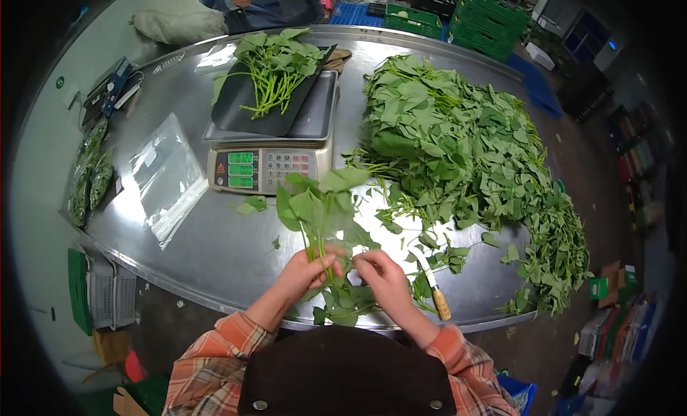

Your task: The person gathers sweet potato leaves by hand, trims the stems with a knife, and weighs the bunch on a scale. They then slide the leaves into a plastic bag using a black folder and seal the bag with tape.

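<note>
Upright in my left hand (pixel 309 273) is a small bunch of leafy greens (pixel 313 208), its stems gripped between fingers and thumb. Close by on the right, my right hand (pixel 384 276) is closed in a pinch; slight blur hides what lies between its fingertips. Loose greens (pixel 345 305) lie on the table beneath both hands. A curved knife (pixel 427 276) with a wooden handle rests right of my right hand. Beyond the bunch stands a digital scale (pixel 268 169), its display lit. On it, a black tray (pixel 232 112) carries another bunch of greens (pixel 275 76).
A large heap of greens (pixel 451 137) covers the right side of the metal table (pixel 207 255). Clear plastic bags (pixel 168 180) lie at left, near packed greens (pixel 89 169). A person (pixel 268 8) stands across the table. Green crates (pixel 490 18) are stacked behind.
</note>
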Motion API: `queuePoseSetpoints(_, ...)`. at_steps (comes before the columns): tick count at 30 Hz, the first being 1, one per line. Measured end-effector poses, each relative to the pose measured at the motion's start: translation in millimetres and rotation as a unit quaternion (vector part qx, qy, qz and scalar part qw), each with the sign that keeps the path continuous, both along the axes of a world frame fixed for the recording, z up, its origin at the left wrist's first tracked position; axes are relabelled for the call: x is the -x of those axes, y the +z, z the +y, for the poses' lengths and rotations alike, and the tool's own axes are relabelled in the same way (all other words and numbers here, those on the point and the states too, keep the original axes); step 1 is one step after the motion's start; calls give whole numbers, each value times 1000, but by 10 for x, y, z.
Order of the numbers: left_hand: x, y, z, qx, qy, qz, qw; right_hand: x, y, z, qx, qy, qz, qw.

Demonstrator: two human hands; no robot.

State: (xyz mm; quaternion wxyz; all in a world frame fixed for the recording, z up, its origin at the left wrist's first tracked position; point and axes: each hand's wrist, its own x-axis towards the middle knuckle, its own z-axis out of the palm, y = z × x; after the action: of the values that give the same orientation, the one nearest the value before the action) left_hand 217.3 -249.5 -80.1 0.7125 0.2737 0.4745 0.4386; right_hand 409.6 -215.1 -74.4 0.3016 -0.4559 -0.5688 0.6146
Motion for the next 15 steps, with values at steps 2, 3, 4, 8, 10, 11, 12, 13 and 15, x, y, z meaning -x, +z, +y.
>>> queuePoseSetpoints(2, -82, 68, -36, -16, -49, 40, 998, 164, -31, 96, 22, 4, 90, 996)
queuePoseSetpoints(3, -124, 50, -79, -21, -56, 26, 998, 199, -27, 132, 31, 23, 101, 994)
queuePoseSetpoints(4, -152, 42, -103, -24, -61, 12, 998, 220, -21, 145, 42, 44, 113, 992)
queuePoseSetpoints(8, -110, -122, -74, 28, 140, -118, 983, 188, 20, -25, -250, 60, 16, 966)
queuePoseSetpoints(10, 3, -220, 12, 19, 198, -119, 973, 159, 29, -125, -353, 132, 12, 926)
queuePoseSetpoints(11, 79, -290, 49, 26, 228, -130, 964, 146, 175, -182, -372, 179, 29, 910)
queuePoseSetpoints(12, 117, -261, 92, 30, 254, -140, 956, 132, 301, -209, -393, 221, 46, 891)
queuePoseSetpoints(13, 110, -193, 85, 10, 221, -108, 969, 118, 371, -182, -385, 228, 19, 894)
queuePoseSetpoints(15, 49, -98, 45, -7, 104, 7, 995, 150, 240, -155, -329, 107, -18, 938)
